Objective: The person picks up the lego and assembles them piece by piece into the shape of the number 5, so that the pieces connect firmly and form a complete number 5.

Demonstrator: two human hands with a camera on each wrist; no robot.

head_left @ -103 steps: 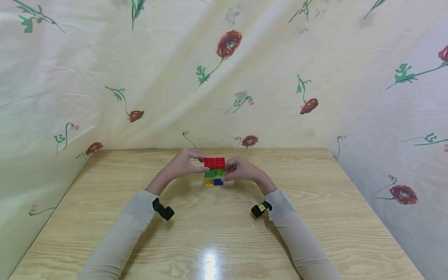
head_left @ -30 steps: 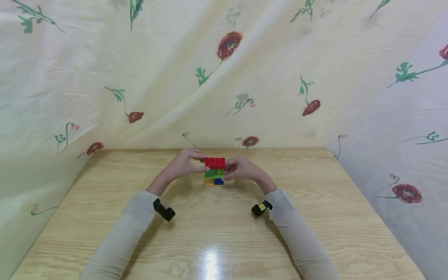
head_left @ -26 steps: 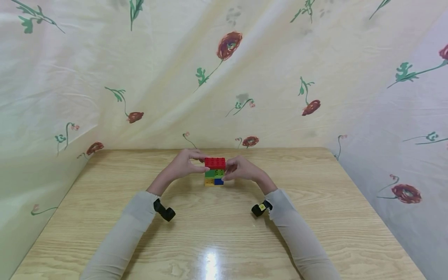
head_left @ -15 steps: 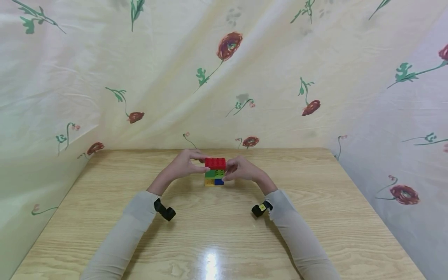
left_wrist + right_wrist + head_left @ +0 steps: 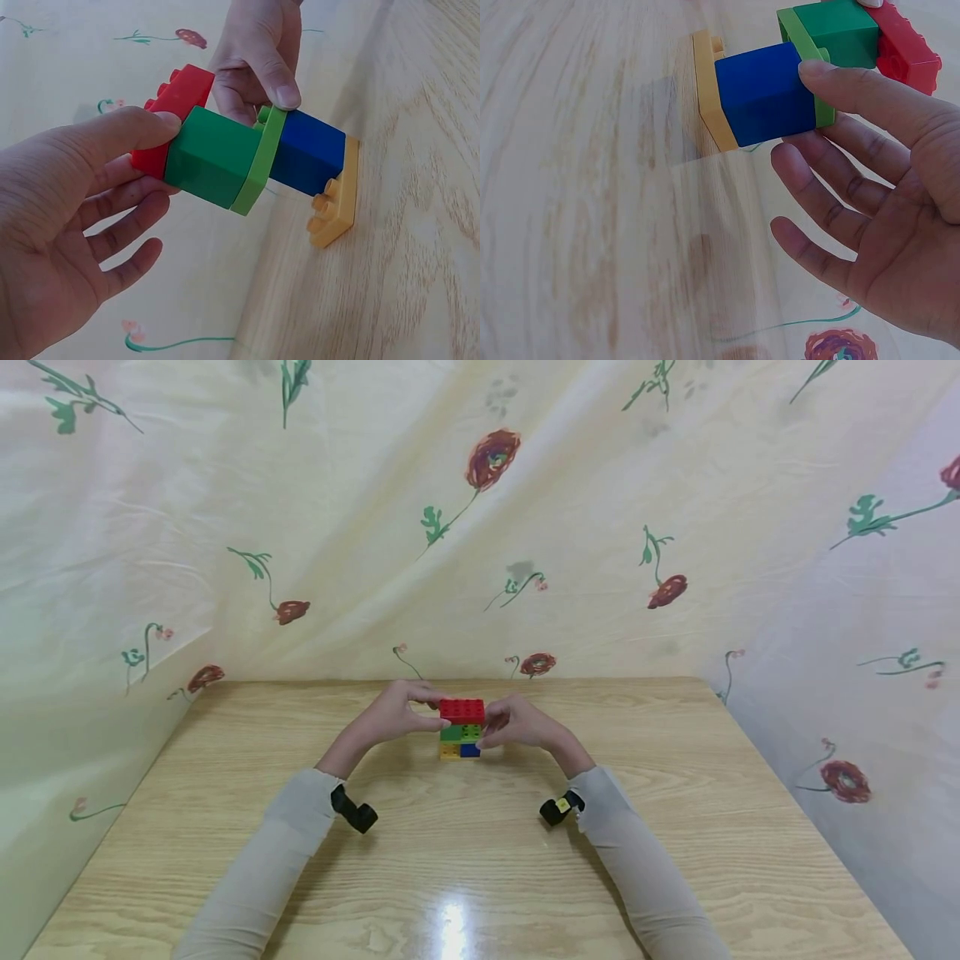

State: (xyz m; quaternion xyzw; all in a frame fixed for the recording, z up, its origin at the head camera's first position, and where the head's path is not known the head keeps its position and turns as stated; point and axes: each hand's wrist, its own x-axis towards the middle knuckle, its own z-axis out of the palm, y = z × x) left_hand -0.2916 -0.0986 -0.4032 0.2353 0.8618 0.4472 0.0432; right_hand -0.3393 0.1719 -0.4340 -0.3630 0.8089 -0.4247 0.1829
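Note:
A stack of toy building bricks stands on the table. A flat yellow brick [image 5: 343,206] lies lowest and touches the wood. On it sits a blue block [image 5: 765,94], offset to the right, then a flat light green brick [image 5: 259,165]. A dark green block [image 5: 212,156] comes above, offset to the left, and a red brick [image 5: 461,710] tops everything. My left hand [image 5: 387,713] pinches the red brick, thumb at its joint with the dark green block. My right hand [image 5: 520,723] pinches the stack around the light green brick and blue block, thumb in front.
The stack is near the back of a wooden table [image 5: 480,852]. A pale flowered cloth [image 5: 360,527] hangs behind and along both sides. Each wrist wears a small black camera [image 5: 354,810], below the grey sleeves [image 5: 262,860].
Both hands and the stack hold practically the same place and pose throughout. The flowered cloth at the right has shifted slightly, its lower flower moving left.

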